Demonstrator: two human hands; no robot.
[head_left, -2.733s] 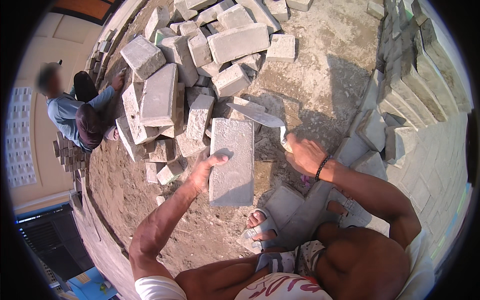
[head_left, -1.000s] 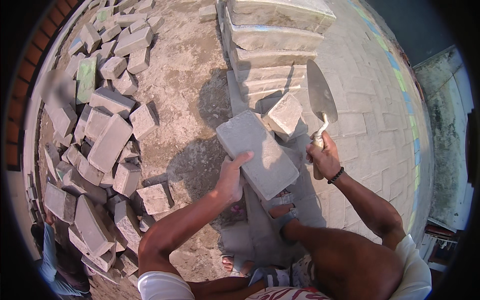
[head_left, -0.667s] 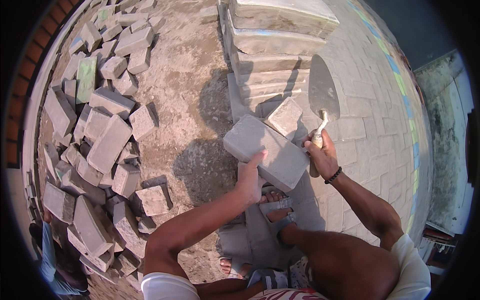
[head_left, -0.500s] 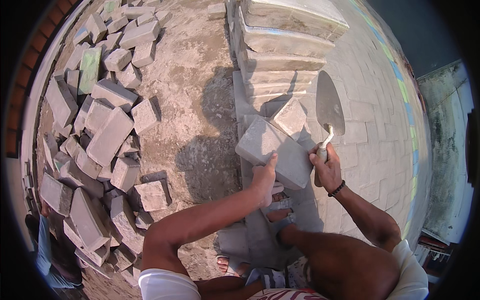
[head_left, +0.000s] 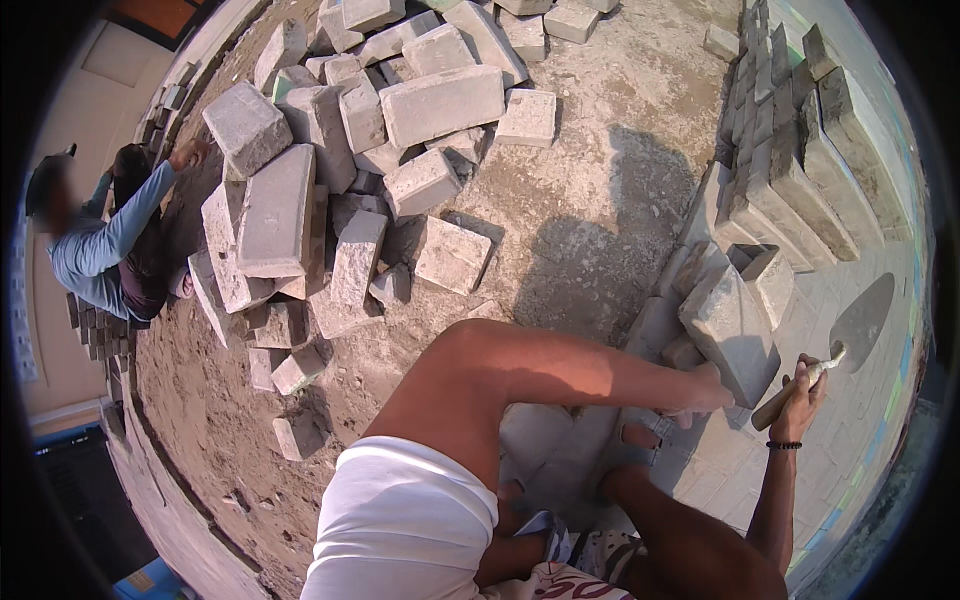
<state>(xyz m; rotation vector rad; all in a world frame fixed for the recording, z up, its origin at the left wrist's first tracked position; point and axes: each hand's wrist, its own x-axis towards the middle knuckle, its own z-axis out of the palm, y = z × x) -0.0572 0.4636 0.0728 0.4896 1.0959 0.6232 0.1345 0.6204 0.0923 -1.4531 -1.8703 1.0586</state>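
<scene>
In my right hand [head_left: 795, 400] is a trowel [head_left: 865, 322], its wooden handle wrapped by my fingers and its grey leaf-shaped blade pointing up and right over the paving. My left hand [head_left: 700, 391] is at the near lower edge of a large grey concrete block [head_left: 728, 325], fingers curled against it and partly hidden. That block sits tilted, leaning by a smaller pale block [head_left: 770, 285] just beyond it. The near end of the trowel handle is close to the large block's right corner.
Stacked blocks [head_left: 815, 170] stand along the right side beside grey interlocking paving [head_left: 850, 380]. Left of a bare dirt strip [head_left: 570, 210] lies a loose pile of concrete blocks [head_left: 445, 105]. Another person [head_left: 110, 235] in a blue top sits at the far left, one hand near the pile.
The view has swung left, bringing the other person into sight. My left hand has shifted from the block's top face to its near lower edge. The trowel remains in my right hand.
</scene>
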